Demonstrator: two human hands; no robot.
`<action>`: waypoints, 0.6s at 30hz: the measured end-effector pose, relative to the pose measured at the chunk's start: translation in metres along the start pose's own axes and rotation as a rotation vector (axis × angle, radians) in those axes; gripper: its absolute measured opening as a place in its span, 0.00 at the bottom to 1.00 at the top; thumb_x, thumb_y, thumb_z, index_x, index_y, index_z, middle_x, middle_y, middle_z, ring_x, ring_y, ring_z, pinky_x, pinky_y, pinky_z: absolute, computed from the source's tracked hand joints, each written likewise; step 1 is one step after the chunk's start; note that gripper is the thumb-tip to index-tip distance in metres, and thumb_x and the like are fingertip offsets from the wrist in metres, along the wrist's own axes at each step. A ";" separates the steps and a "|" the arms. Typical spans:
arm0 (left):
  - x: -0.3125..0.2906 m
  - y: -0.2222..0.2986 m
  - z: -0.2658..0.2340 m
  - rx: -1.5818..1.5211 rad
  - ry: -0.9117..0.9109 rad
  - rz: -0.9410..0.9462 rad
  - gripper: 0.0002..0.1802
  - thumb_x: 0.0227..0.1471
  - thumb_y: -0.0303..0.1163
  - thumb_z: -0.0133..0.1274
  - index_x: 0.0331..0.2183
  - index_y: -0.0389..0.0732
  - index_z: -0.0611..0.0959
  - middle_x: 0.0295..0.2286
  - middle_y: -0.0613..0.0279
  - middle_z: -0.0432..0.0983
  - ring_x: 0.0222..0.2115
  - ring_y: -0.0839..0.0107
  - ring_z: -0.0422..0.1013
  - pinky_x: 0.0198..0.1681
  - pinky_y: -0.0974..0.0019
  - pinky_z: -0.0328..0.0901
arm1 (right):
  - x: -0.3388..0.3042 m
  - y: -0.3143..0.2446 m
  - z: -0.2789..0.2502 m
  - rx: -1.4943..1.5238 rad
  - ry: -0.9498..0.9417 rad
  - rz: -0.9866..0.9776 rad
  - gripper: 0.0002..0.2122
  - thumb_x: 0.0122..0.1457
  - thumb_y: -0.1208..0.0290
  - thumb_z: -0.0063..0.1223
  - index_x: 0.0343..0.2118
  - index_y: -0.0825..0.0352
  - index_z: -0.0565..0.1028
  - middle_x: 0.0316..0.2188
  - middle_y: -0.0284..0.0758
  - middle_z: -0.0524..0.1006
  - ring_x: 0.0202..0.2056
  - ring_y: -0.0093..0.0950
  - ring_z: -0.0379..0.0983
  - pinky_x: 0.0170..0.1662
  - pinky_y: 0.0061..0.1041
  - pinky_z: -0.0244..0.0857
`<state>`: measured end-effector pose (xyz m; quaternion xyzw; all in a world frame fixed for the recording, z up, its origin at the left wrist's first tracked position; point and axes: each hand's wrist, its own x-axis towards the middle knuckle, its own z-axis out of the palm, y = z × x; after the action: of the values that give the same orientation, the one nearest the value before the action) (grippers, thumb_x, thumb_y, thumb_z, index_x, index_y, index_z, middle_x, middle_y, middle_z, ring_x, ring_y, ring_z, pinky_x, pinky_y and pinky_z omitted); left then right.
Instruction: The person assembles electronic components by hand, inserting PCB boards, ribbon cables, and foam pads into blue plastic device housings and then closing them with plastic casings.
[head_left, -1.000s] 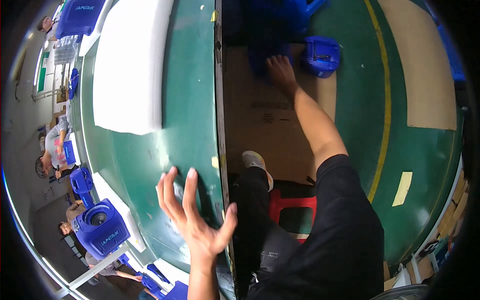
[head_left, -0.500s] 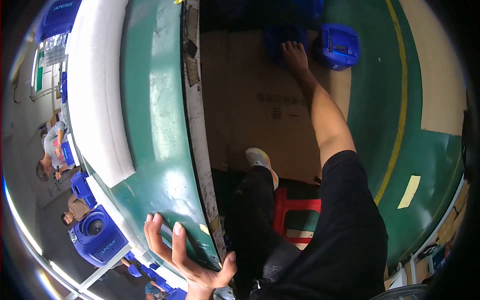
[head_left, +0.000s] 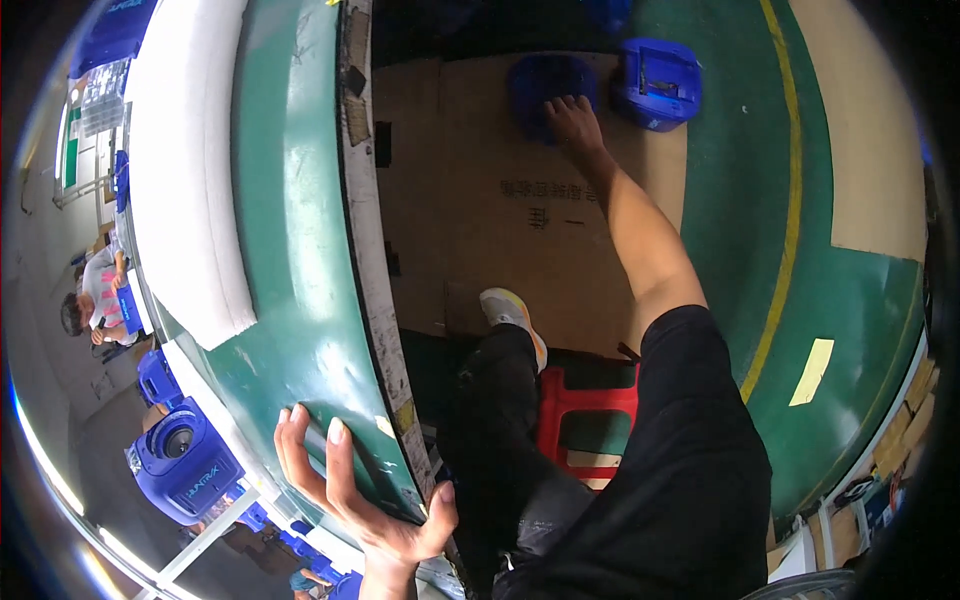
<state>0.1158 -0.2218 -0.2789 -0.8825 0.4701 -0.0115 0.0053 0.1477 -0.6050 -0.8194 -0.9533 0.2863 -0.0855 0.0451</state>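
Note:
My left hand (head_left: 350, 490) rests flat on the near corner of the green table (head_left: 300, 250), fingers spread, thumb hooked over its edge. My right arm stretches down to the floor, where my right hand (head_left: 572, 122) lies on top of a round blue plastic part (head_left: 545, 85) that sits on brown cardboard (head_left: 480, 210). Whether the fingers grip the part cannot be told. Right beside it stands a blue boxy plastic housing (head_left: 655, 82). I sit on a red stool (head_left: 585, 420), one shoe (head_left: 512, 312) on the cardboard.
A long white foam sheet (head_left: 185, 180) lies along the table's far side. A blue device with a round opening (head_left: 180, 455) stands at the table's left end. Another person (head_left: 95, 300) sits at the far left. The green floor carries a yellow line (head_left: 790, 230).
The view has tilted and swung. My left hand slid from the table's top toward its near corner and edge. My right hand stays at the blue part on the floor.

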 end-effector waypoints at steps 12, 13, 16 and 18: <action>-0.014 0.018 0.015 -0.082 0.048 -0.021 0.57 0.55 0.68 0.62 0.72 0.41 0.65 0.71 0.36 0.55 0.74 0.40 0.51 0.75 0.33 0.45 | -0.145 -0.084 -0.026 0.194 -0.100 0.012 0.22 0.63 0.66 0.59 0.60 0.63 0.78 0.51 0.40 0.78 0.57 0.37 0.74 0.60 0.40 0.63; -0.015 0.018 0.015 -0.083 0.058 0.006 0.58 0.55 0.68 0.62 0.72 0.41 0.65 0.71 0.36 0.55 0.74 0.40 0.51 0.75 0.33 0.45 | -0.151 -0.085 -0.027 0.159 -0.140 0.005 0.22 0.63 0.65 0.60 0.61 0.63 0.78 0.51 0.40 0.78 0.57 0.37 0.73 0.60 0.39 0.63; -0.020 0.024 0.013 -0.052 0.041 0.003 0.58 0.56 0.69 0.61 0.73 0.40 0.64 0.71 0.37 0.55 0.74 0.40 0.50 0.75 0.33 0.44 | -0.173 -0.098 -0.020 0.137 -0.162 -0.004 0.26 0.63 0.60 0.63 0.63 0.61 0.77 0.52 0.38 0.78 0.58 0.37 0.73 0.61 0.39 0.62; -0.024 0.025 0.013 -0.063 0.047 -0.003 0.58 0.57 0.69 0.61 0.73 0.41 0.64 0.72 0.37 0.54 0.75 0.41 0.50 0.75 0.33 0.44 | -0.187 -0.113 -0.015 0.150 -0.183 -0.027 0.28 0.61 0.57 0.65 0.64 0.61 0.76 0.53 0.39 0.77 0.59 0.37 0.72 0.62 0.39 0.61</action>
<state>0.0823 -0.2161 -0.2925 -0.8824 0.4689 -0.0176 -0.0335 0.0520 -0.4076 -0.8152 -0.9548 0.2610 -0.0200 0.1408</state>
